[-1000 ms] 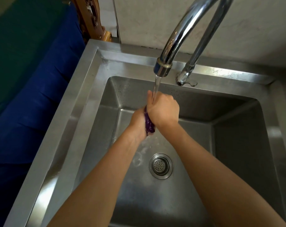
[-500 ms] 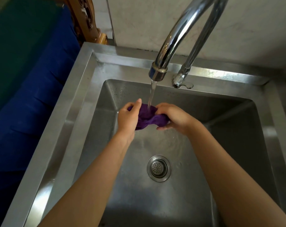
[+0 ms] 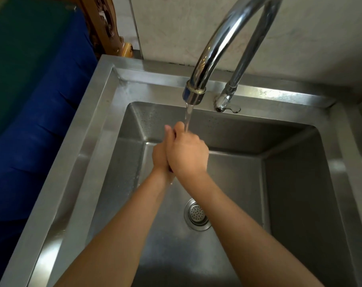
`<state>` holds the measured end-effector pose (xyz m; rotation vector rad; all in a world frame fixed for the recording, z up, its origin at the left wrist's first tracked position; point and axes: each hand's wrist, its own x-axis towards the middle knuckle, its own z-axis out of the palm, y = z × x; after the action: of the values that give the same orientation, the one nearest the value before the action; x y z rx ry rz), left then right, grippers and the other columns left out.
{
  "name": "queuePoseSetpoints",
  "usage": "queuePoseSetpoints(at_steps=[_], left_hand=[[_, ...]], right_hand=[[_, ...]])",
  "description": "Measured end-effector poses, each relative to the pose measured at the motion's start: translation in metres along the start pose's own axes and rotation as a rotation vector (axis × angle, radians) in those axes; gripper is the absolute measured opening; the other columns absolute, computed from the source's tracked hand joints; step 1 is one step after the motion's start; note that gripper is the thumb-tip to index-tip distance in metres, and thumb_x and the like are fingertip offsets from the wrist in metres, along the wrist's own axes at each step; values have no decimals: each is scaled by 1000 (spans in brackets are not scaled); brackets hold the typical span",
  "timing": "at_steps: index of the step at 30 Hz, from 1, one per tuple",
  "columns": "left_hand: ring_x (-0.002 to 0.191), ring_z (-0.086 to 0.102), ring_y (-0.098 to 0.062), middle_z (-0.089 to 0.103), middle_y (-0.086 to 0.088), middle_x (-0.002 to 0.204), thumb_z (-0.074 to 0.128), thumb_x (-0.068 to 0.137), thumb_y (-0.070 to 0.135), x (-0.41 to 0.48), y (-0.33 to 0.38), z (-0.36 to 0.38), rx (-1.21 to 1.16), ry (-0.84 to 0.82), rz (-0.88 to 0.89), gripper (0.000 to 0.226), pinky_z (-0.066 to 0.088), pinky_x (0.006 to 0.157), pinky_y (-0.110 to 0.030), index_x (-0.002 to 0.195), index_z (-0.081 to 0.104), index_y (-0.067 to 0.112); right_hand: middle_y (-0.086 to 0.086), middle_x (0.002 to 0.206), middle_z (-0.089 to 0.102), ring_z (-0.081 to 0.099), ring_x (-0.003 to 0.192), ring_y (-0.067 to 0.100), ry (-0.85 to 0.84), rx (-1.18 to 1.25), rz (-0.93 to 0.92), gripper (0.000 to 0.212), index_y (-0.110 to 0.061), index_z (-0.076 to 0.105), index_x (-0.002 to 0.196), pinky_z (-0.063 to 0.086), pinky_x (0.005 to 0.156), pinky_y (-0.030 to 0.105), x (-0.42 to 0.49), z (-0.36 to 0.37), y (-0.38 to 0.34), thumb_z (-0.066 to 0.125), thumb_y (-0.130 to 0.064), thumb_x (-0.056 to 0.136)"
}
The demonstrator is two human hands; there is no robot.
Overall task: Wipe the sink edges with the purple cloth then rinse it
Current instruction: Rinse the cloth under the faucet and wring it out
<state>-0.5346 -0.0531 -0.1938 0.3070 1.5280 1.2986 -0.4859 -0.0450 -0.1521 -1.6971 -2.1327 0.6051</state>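
I find the purple cloth [image 3: 170,170] almost wholly hidden, clasped between the left hand [image 3: 159,157] and the right hand [image 3: 188,155] above the middle of the basin. Only a dark sliver shows at the heels of the palms. The sink [image 3: 82,162] is stainless steel, deep and square, with a broad flat rim.

The sink [image 3: 105,129] is showing smooth brushed steel, dully gleaming, with droplets speckling its back wall. The faucet [image 3: 223,38] is shining as mirror-glossy chrome; the perforated drain strainer [image 3: 197,214] is glinting metal too. The wall [image 3: 176,27] behind is looking matt and mottled. A sliver of purple cloth [image 3: 170,170] is peeking between the left hand [image 3: 159,156] and right hand [image 3: 186,154].
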Motion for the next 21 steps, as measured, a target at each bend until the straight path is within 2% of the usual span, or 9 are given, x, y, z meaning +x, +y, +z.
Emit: queuePoseSetpoints(at_steps=[2,4,7,10,12,14,16,19,21], left_hand=[[48,58,-9,56,6,58,44,94,23,-6,5,8,-137,26,-161,28,45,44,-18,67,52,21],[52,53,-19,52,0,54,50,87,20,-6,8,14,-73,88,-191,31,46,46,-22,56,54,18],[59,50,-23,50,-2,54,48,89,30,-1,7,16,116,156,13,44,53,66,-38,48,49,16],[45,42,-12,41,7,39,43,92,39,-2,13,14,207,171,252,55,38,56,-30,42,49,15],[52,41,-18,40,5,44,42,92,43,1,19,12,216,165,288,56,37,58,-34,41,36,20],[58,44,-24,44,-4,52,43,92,45,6,24,9,209,193,251,54,40,60,-41,45,37,19],[62,50,-25,51,0,51,43,93,45,8,22,6,189,170,198,54,46,66,-43,44,45,22],[64,57,-18,57,9,59,41,91,46,3,12,8,191,55,58,41,52,71,-40,56,55,30],[59,55,-22,56,7,47,47,88,38,-1,8,12,139,29,-29,47,46,64,-36,44,59,26]], right_hand=[[18,90,68,64,86,41,-37,-4,88,39,-9,56,95,35,63,36,19,1,8,30,-38,98],[20,93,68,63,88,41,-37,1,154,41,-8,61,93,36,65,36,37,0,17,31,-35,97],[20,86,67,62,82,40,-5,97,134,37,-12,57,76,38,65,34,50,-4,36,33,-33,96],[17,80,65,60,80,39,-35,174,56,40,-12,55,82,45,70,40,42,-9,56,31,-40,98],[7,74,60,60,79,35,-75,281,14,33,-21,49,83,45,69,39,26,-10,61,28,-41,98],[-1,77,58,59,75,25,-50,416,-16,21,-32,45,82,45,66,36,5,-10,52,33,-43,95],[1,82,60,60,72,23,-6,481,-32,18,-33,43,80,48,61,38,-13,-5,35,41,-49,89],[6,74,62,60,70,29,125,349,41,29,-25,40,74,46,59,37,-11,-1,18,41,-49,91],[11,73,65,61,71,35,158,279,120,33,-21,46,72,45,60,37,4,-3,21,38,-43,94]])
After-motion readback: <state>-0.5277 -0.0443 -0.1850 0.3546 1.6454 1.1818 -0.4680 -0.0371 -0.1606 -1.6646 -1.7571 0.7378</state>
